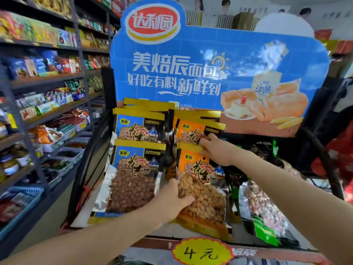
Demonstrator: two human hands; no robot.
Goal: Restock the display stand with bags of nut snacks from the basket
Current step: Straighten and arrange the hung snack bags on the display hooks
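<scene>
An orange bag of peanuts (202,190) lies at the front of the display stand (193,242), on the right of a blue bag of peanuts (133,178). My left hand (172,201) grips the orange bag's lower left edge, thumb on top. My right hand (215,150) pinches the same bag's top right corner. Behind stand rows of more blue bags (139,125) and orange bags (193,131), upright. The basket is out of view.
A blue bread advertising board (210,73) rises behind the stand. Store shelves (47,104) full of snacks line the left side. Green-labelled nut bags (265,213) lie on the stand's right part. A yellow price tag (200,252) hangs on the front rail.
</scene>
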